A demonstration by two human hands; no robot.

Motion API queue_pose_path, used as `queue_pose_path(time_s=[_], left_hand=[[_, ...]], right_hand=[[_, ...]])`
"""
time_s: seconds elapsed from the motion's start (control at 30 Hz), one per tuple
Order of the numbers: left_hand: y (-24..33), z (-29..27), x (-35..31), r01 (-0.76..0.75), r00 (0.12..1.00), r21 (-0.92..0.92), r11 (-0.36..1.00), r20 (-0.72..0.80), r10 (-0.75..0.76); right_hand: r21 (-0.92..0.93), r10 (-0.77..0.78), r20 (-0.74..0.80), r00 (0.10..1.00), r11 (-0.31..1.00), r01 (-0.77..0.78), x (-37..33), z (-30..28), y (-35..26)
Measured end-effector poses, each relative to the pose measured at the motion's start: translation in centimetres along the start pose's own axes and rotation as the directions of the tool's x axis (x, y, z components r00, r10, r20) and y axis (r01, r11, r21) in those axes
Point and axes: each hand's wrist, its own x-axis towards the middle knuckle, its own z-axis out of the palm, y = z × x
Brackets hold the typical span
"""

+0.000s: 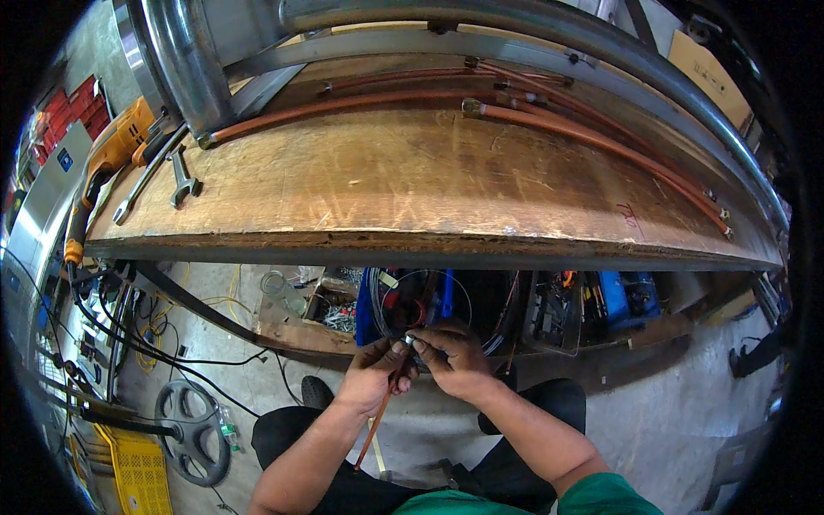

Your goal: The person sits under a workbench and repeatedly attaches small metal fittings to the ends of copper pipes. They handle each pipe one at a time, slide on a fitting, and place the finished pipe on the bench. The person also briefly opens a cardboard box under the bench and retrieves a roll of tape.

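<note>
My left hand (372,371) is closed around a thin copper-coloured tube (369,444) near its upper end. From there the tube slants down toward my lap. At its top shows a small whitish-silver end piece (408,340); whether this is a metal fitting or a wrapping is too small to tell. My right hand (450,356) pinches at that end piece, its fingertips meeting those of the left. Both hands are held in front of the workbench (369,180), over my knees. Several similar tubes (549,123) with metal end fittings lie on the wooden top.
Two wrenches (183,178) and an orange power tool (113,154) lie at the bench's left end. Metal pipes (515,19) run along its back. Below stand a blue bin (446,296) and a tool tray (554,322). Cables, a grey handwheel (190,429) and a yellow crate (137,468) are at lower left.
</note>
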Motion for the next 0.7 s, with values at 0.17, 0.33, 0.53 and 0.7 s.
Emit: queue_pose_path(time_s=[0.17, 0.33, 0.53, 0.7], left_hand=[[0.36, 0.44, -0.14, 0.003, 1.0, -0.024, 1.0, 0.019, -0.002], [0.14, -0.41, -0.22, 0.03, 0.999, 0.086, 0.996, 0.029, -0.033], [-0.26, -0.21, 0.32, -0.015, 0.999, 0.032, 0.999, 0.033, 0.014], [-0.08, 0.42, -0.22, -0.025, 0.999, 0.045, 0.999, -0.042, 0.027]], right_hand=[[-0.034, -0.057, -0.049, 0.997, 0.998, 0.055, 0.0, 0.08, 0.14], [-0.042, -0.089, -0.048, 0.995, 0.995, 0.087, 0.16, -0.03, -0.01], [-0.025, -0.081, -0.047, 0.996, 0.996, 0.08, 0.09, -0.12, 0.29], [-0.002, -0.057, -0.035, 0.998, 0.998, 0.057, 0.24, -0.03, -0.07]])
